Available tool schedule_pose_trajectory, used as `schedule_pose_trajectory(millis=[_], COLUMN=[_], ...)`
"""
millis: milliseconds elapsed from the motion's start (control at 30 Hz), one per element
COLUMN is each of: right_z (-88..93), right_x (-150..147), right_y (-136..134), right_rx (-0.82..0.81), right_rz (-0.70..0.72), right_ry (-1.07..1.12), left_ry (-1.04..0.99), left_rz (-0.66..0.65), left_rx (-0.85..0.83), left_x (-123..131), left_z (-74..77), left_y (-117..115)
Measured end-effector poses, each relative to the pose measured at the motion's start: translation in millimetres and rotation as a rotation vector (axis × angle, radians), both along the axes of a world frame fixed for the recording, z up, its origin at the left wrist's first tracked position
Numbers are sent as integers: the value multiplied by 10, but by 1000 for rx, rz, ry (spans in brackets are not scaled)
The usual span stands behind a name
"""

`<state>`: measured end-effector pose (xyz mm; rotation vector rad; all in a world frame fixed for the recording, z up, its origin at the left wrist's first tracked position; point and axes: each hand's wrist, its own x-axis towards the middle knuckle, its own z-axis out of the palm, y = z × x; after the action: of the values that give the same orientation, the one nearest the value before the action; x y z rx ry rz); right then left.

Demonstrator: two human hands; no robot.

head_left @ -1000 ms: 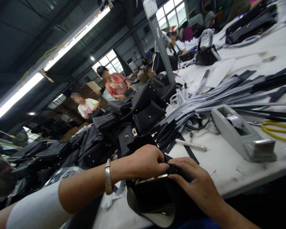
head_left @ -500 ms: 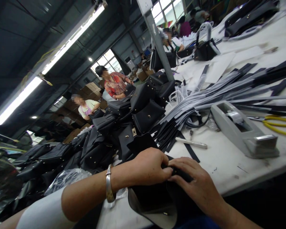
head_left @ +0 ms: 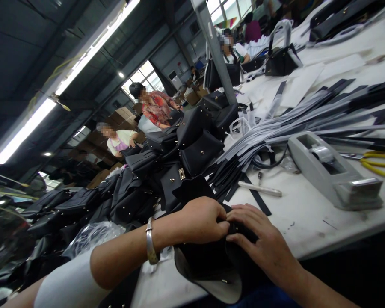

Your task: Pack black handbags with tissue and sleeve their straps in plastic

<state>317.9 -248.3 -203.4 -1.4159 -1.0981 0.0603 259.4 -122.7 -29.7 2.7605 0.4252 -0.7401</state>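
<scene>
A black handbag [head_left: 208, 261] with its mouth gaping stands at the table's near edge, and the pale lining of its flap faces me. My left hand [head_left: 205, 220] is closed in a pinch on the bag's upper edge, fingertips mostly hidden. Close beside it, my right hand [head_left: 259, 233] grips the same edge between thumb and fingers. A small metal stud shows in the dark strip between the two hands. Just beyond them lies another black bag [head_left: 170, 182] with a gold-coloured clasp plate.
Black bags [head_left: 200, 152] are piled at the left and ahead. On the white table [head_left: 311, 231] rest a grey tape dispenser [head_left: 335, 175], a pale pen-like stick [head_left: 259, 189], yellow-handled scissors [head_left: 380, 164] and wrapped straps [head_left: 263, 137]. A metal post [head_left: 216, 51] rises behind; co-workers stand beyond.
The view has shifted slightly, so the table things sit a little further right. Both hands keep their hold on the bag, and the stud between them shows more plainly.
</scene>
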Motion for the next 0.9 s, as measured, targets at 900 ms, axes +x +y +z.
schedule_pose_trajectory(millis=[900], right_z=[46], right_x=[-168], right_y=[-36], right_rx=[-45], right_rz=[-17], right_ry=[43], left_ry=[-154], left_rz=[-76], left_rx=[51], left_x=[-323], left_z=[-151], left_y=[48])
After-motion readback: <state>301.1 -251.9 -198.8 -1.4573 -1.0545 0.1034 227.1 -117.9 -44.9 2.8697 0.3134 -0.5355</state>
